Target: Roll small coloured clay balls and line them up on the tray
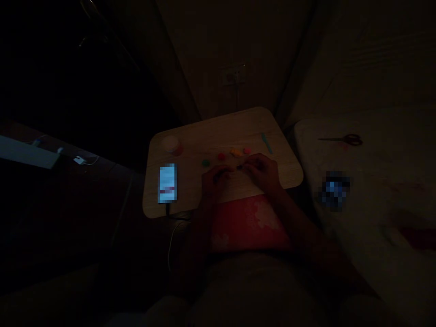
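The scene is very dark. My left hand [215, 178] and my right hand [261, 172] rest close together on a small light wooden lap table [218, 127]. Their fingertips meet around a tiny dark piece [239, 167] that is too small to name. Both hands have curled, pinching fingers. Just beyond them lie small lumps of soft coloured material: a green one [205, 162], a red one [221, 156], an orange one [235, 152] and a pink-red one [247, 150]. A thin teal tool [266, 142] lies at the table's far right.
A lit phone [167, 182] with a cable lies on the table's left, a round white tub [171, 144] behind it. A red cloth [248, 225] covers my lap. Scissors [344, 140] lie on the pale bedding at right. A power strip [29, 155] sits far left.
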